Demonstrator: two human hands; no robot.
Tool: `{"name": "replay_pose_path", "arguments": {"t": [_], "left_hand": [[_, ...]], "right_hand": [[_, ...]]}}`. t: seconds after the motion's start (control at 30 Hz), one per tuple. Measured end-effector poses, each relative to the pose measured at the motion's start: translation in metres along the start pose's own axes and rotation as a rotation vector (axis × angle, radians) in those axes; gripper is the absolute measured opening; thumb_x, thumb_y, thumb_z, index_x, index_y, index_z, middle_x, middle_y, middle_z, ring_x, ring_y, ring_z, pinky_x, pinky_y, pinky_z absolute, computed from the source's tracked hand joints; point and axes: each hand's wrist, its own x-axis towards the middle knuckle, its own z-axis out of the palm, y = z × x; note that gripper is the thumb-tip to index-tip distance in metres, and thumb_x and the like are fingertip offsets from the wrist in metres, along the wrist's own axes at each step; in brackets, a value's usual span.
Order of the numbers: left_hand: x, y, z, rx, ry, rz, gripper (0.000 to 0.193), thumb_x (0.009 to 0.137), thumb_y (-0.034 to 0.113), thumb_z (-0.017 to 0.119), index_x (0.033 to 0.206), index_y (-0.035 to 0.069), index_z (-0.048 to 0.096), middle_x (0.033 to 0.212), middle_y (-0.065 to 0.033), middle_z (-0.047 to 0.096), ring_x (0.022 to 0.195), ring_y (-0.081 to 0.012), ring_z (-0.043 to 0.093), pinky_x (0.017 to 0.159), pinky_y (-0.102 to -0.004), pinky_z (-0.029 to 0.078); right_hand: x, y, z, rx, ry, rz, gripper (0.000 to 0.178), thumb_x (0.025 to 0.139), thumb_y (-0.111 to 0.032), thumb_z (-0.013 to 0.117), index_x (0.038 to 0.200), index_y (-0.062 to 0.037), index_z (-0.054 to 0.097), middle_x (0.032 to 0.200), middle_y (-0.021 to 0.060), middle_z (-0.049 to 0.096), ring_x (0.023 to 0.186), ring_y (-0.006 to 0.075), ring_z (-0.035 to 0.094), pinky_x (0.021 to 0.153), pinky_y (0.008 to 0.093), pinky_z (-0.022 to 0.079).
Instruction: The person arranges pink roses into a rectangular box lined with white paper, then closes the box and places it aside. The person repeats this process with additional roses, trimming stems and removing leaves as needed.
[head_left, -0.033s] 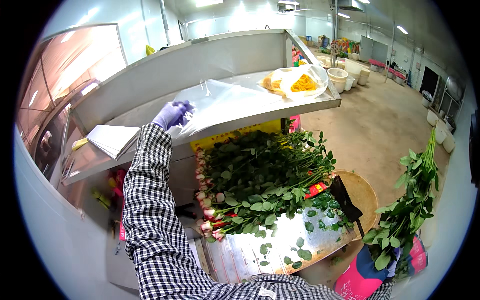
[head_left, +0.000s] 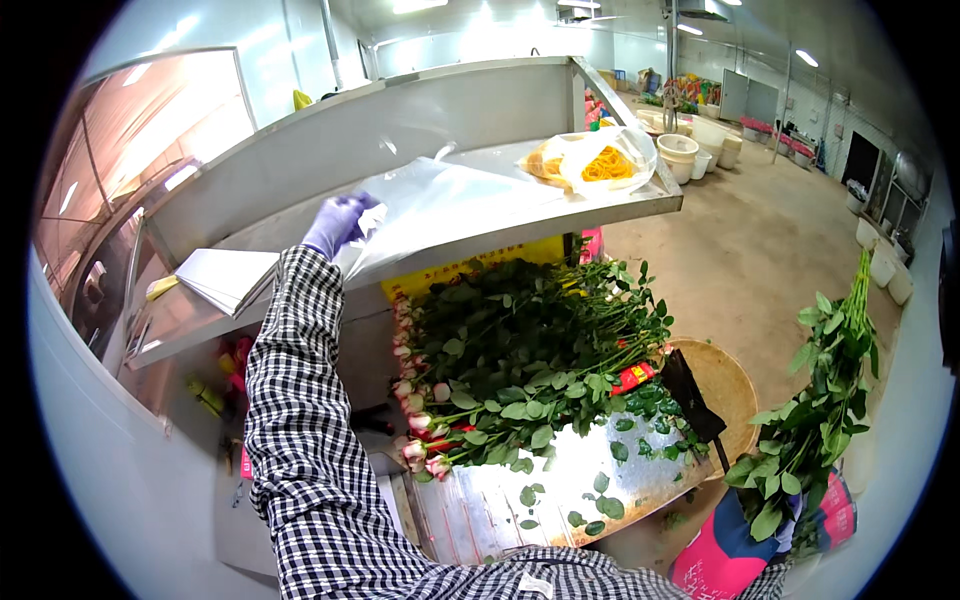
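My left hand point(head_left: 338, 225), in a purple glove, reaches over the metal shelf. Its fingers are closed on the near-left corner of a clear plastic film point(head_left: 450, 195), apparently a stack of sleeves. At the lower right hangs a bunch of roses point(head_left: 815, 400), green stems upward, its lower end inside a pink and dark blue wrapper point(head_left: 725, 545). My right hand point(head_left: 787, 530) is mostly hidden behind leaves and wrapper; a bit of pale purple glove shows there, against the bunch. The blooms inside the wrapper are hidden.
Pink-white roses point(head_left: 415, 450) with leafy stems lie heaped below the shelf, beside a metal work surface point(head_left: 520, 505) with loose leaves. A bag of yellow rubber bands point(head_left: 605, 165) and white sheets point(head_left: 225, 280) lie on the shelf. A round tan tub point(head_left: 735, 400) stands right.
My left fingers have drawn back slightly to the left and closed on the film's corner, which now bunches up in them. The wrapped bunch stays nearly where it was.
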Motion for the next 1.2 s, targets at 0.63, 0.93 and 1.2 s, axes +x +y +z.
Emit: {"name": "replay_pose_path", "arguments": {"t": [0.63, 0.93, 1.2], "left_hand": [[-0.458, -0.354, 0.499, -0.039, -0.350, -0.592, 0.026, 0.093, 0.022, 0.057, 0.097, 0.000, 0.071, 0.082, -0.0095, 0.072, 0.068, -0.0148, 0.067, 0.066, -0.0278, 0.053], [-0.464, -0.295, 0.510, 0.250, -0.320, -0.549, 0.021, 0.086, 0.022, 0.066, 0.092, 0.002, 0.070, 0.074, -0.0041, 0.067, 0.060, -0.0131, 0.059, 0.056, -0.0299, 0.047], [-0.472, -0.224, 0.492, 0.605, 0.025, 0.063, 0.013, 0.087, 0.018, 0.064, 0.088, 0.005, 0.062, 0.078, -0.0087, 0.061, 0.066, -0.0227, 0.058, 0.063, -0.0359, 0.047]], "right_hand": [[0.071, 0.091, -0.162, -0.662, -0.808, -0.170, 0.050, 0.068, -0.019, 0.074, 0.114, -0.0068, 0.059, 0.100, 0.0159, 0.063, 0.092, 0.0348, 0.063, 0.077, 0.0419, 0.052], [0.077, 0.136, -0.175, -0.901, -1.124, -0.233, 0.063, 0.063, -0.034, 0.077, 0.117, -0.0095, 0.055, 0.106, 0.0147, 0.054, 0.096, 0.0323, 0.056, 0.078, 0.0436, 0.047], [0.091, 0.143, -0.148, -1.140, -1.267, -0.346, 0.067, 0.070, -0.035, 0.076, 0.130, -0.0153, 0.052, 0.103, 0.0124, 0.053, 0.099, 0.0290, 0.056, 0.077, 0.0434, 0.047]]}}
